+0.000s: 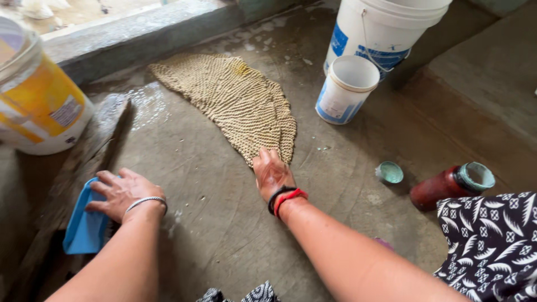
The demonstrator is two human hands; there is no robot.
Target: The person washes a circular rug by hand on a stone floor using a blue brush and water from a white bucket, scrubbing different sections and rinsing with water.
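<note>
A beige woven mat (pixel 235 100) lies wet on the concrete floor (pixel 212 207), stretching from the back step toward me. My right hand (pixel 271 173) presses down on its near pointed end, fingers closed over the edge; a black and a red band circle the wrist. My left hand (pixel 123 193), with a silver bangle, rests on a blue flat plastic object (pixel 84 229) at the left, fingers curled over its top edge beside a dark wooden plank (pixel 84 151).
A yellow and white bucket (pixel 39 95) stands at far left. A large white bucket (pixel 386 28) and a small white tub (pixel 347 89) stand at the back right. A teal lid (pixel 390 172) and an open dark red jar (pixel 453 184) lie right.
</note>
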